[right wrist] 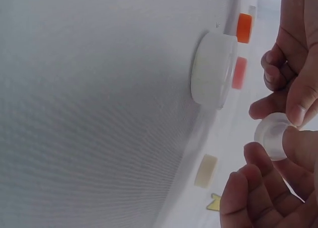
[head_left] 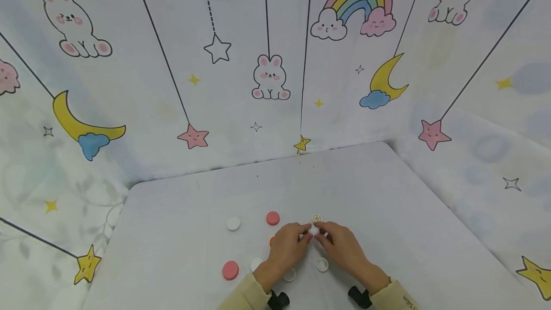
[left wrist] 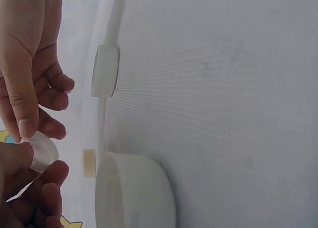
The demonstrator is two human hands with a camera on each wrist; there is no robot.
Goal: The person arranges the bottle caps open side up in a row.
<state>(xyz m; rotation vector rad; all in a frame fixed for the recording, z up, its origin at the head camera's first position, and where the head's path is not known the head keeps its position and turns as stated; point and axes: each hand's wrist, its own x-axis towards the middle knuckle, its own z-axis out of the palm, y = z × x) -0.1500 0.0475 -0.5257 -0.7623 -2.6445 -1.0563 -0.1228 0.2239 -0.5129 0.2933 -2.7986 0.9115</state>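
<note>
Head view: A person in beige sleeves [head_left: 247,294] works over a white table [head_left: 370,195], with one translucent cap [head_left: 314,230] raised between both hands. Thumb and fingertip of the left hand [head_left: 289,247] pinch one side; those of the right hand [head_left: 344,247] pinch the other, each grip narrow, the remaining fingers loosely bent. About them on the tabletop lie two pink caps [head_left: 230,270], four whitish caps [head_left: 322,264], one orange cap [head_left: 271,241] mostly hidden behind the left hand, and one cream disc [head_left: 316,218] just beyond the pinched piece
</note>
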